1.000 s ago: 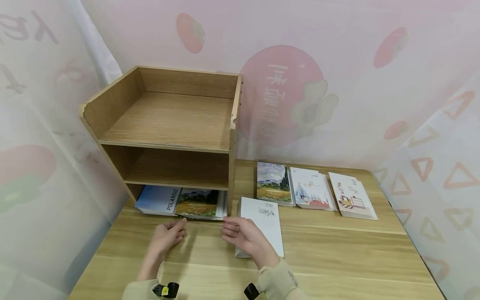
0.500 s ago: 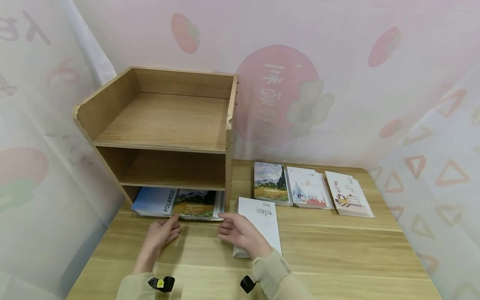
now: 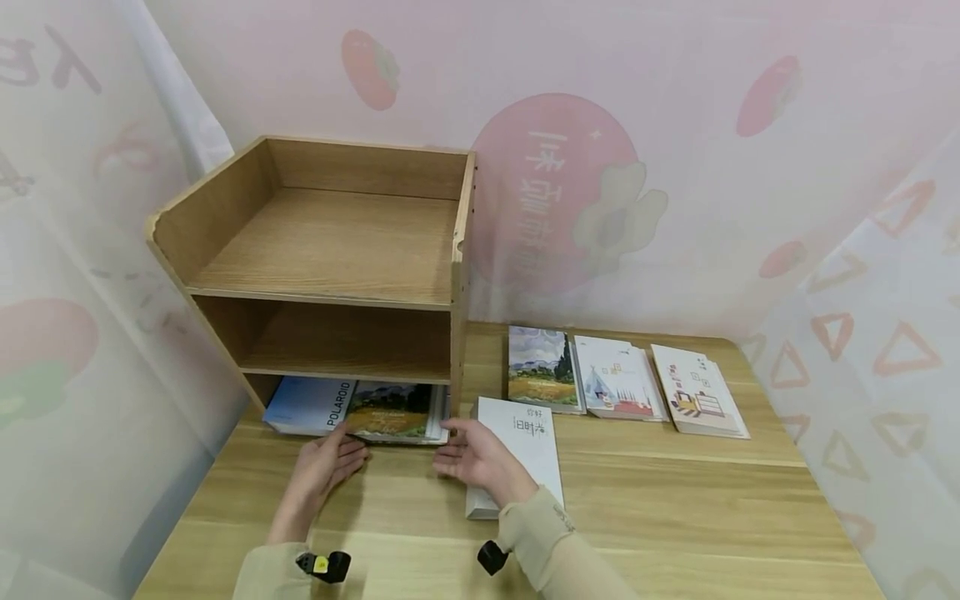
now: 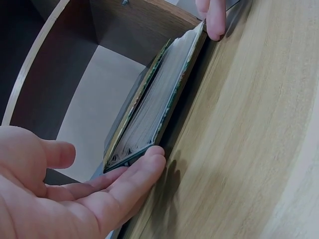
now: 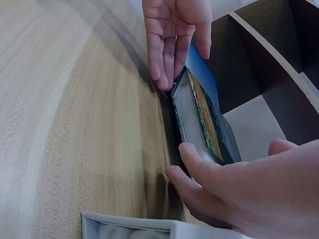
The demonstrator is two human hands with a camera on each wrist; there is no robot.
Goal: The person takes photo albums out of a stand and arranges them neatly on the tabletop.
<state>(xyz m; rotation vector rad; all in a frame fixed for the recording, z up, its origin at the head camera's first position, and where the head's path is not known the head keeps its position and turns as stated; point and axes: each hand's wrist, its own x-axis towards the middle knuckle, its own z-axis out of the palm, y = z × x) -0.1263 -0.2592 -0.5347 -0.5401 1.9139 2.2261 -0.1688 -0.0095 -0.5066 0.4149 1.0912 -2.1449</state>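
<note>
The left hand (image 3: 324,465) is extended, with its fingers straight and its thumb raised clear. Its fingertips touch the near left corner of the landscape book (image 3: 390,410). The hand encloses nothing; its grip is wide. The right hand (image 3: 483,461) is placed at the near right corner of the same book. Its index fingertip meets the page edge, with the thumb held apart; this grip is likewise wide, with nothing pinched.

The landscape book is located between the two hands and just ahead of them, in the lowest compartment of the wooden shelf (image 3: 330,246). The page edge faces the hands. The blue book (image 3: 306,403), lettered POLAROID, is located ahead of the left hand, beside the landscape book.

The white box (image 3: 532,454) rests on the table (image 3: 712,517) just right of the right hand, partly covered by it in the head view. Farther right of that hand, a second landscape book (image 3: 540,367), the tent book (image 3: 617,379) and the truck book (image 3: 696,390) form a row.
</note>
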